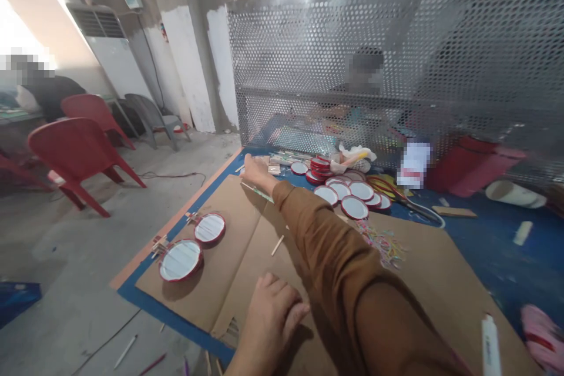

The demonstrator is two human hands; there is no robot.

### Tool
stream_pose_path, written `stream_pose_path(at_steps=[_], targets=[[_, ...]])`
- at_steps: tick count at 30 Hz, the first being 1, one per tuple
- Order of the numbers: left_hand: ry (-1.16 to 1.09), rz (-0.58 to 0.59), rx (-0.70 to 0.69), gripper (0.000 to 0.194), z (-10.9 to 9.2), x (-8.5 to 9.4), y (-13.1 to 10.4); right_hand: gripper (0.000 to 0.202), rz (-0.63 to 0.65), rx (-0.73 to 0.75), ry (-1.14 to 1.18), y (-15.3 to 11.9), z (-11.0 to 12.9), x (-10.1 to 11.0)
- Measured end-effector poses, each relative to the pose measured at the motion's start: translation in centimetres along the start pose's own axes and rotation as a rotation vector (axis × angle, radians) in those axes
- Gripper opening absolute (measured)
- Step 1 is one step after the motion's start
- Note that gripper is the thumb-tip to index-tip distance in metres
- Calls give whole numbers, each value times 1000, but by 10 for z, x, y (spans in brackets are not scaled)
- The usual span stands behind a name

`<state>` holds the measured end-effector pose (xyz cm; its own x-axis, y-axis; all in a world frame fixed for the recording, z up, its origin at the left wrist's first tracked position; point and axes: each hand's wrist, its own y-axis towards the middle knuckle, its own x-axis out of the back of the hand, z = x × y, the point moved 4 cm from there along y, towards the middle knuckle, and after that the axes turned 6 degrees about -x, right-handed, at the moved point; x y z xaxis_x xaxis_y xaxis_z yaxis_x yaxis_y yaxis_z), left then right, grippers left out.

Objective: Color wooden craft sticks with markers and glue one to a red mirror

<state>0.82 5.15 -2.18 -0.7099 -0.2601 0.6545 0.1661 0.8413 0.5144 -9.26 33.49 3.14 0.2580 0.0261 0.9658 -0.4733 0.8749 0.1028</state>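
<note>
Head | left hand [272, 312] half-curled, right hand [255, 171] bent, we can't tell what's held | close sleeve [314, 224] could bump discs [355, 207]

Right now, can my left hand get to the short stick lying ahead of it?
Likely yes: the stick lies just beyond the left hand, with bare cardboard between them; the right sleeve passes alongside without covering it.

right sleeve [330, 235]: long, plain rust-brown cloth, matte, loosely cut. fine creases cross the forearm part; deeper, rounded folds bunch higher up, where the brown shades darker. cuff [282, 190] slightly gathered, ending near the wrist. right hand [256, 171] bare. left hand [274, 310] likewise bare, wrist uncovered.
</note>
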Motion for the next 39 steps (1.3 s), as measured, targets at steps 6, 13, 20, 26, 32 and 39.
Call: stream_pose_path(at_steps=[6,13,20,26,32,39], targets=[[-15,-29,0,52,13,-17,-11,42,-41,21,34,31,34,-21],[-27,-98,-78,52,21,-23,-14,39,-48,0,32,42,46,-33],[-109,2,-38,53,10,-6,-5,45,-99,37,-18,2,6,21],[-265,321,-61,46,-1,-2,0,31,33,-46,-193,-101,-112,87],[-224,395,66,29,-2,-7,10,21,171,-247,-346,-223,-216,114],[-187,421,81,23,-9,-10,27,23,241,-190,-320,-274,-218,94]])
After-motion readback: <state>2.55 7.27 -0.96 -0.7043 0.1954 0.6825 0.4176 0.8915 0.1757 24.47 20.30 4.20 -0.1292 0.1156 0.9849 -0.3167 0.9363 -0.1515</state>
